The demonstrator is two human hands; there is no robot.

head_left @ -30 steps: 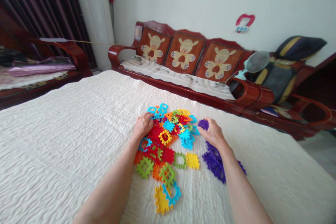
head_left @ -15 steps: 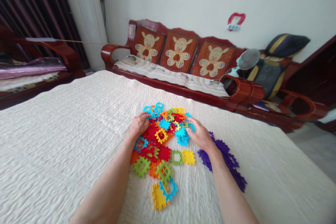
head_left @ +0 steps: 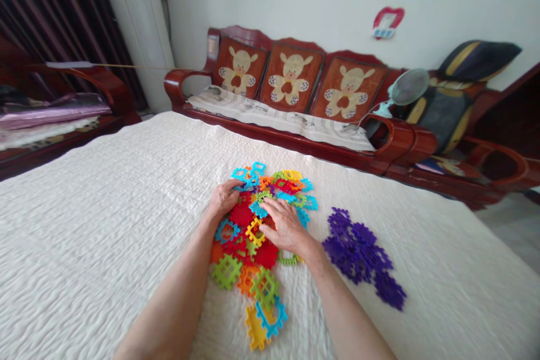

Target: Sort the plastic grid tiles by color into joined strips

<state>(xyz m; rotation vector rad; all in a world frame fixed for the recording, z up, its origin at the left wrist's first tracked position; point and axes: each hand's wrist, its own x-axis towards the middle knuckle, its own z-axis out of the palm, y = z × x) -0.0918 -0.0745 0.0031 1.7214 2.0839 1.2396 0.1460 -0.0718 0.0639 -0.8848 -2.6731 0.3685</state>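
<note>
A mixed heap of plastic interlocking building tiles [head_left: 241,215] in red, blue, yellow, green and orange lies before me. At its left edge my left hand [head_left: 225,198] rests with fingers reaching onto the tiles; its fingertips are partly hidden. My right hand [head_left: 287,226] is over the middle of the heap, fingers apart, close to a yellow frame tile [head_left: 255,232] and a blue tile [head_left: 258,209]. No tile is visibly gripped by either hand. Nearer to me lie a green window tile [head_left: 265,287] and a blue frame tile [head_left: 276,318] overlapping a yellow one [head_left: 254,329].
A separate group of purple tiles [head_left: 358,250] lies to the right of my right forearm. Everything rests on a white quilted cover [head_left: 126,208]. Beyond it stand a wooden sofa [head_left: 261,118] with bear-patterned cushions and a small fan [head_left: 407,89].
My right hand has moved left from the heap's right side onto its middle, leaving the purple tiles more fully in sight. My left hand has stayed nearly still. The view has shifted slightly.
</note>
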